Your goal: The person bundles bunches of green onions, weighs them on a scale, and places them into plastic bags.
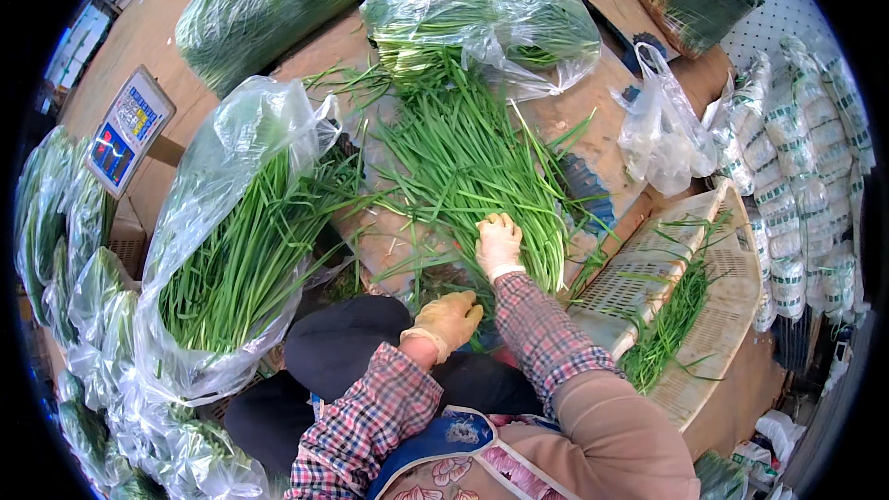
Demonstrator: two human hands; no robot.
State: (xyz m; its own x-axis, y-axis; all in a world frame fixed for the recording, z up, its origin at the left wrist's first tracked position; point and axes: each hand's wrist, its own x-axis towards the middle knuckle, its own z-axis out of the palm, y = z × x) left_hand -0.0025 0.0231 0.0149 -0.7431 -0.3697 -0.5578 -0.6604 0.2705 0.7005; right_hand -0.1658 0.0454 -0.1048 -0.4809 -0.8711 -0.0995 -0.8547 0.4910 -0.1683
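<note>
A pile of long green garlic chives point(454, 157) lies loose on the brown board before me. My right hand point(500, 243), in a pale glove, has its fingers curled onto the near right part of this pile, closed on some stalks. Lower and to the left, above my lap, my left hand point(444, 322) wears a yellowish glove. Its fingers are bent together and point right; what lies under them is hidden. Left of the pile, an open clear plastic bag point(208, 176) holds a big bundle of chives point(250, 259).
Beyond the pile lies a wrapped bundle of chives point(482, 14), with another bundle point(269, 14) at its left. A pale plastic crate point(736, 287) with loose greens stands at right, near white plastic bags point(662, 125). A sign board point(130, 130) and several bagged bundles point(102, 315) flank the left.
</note>
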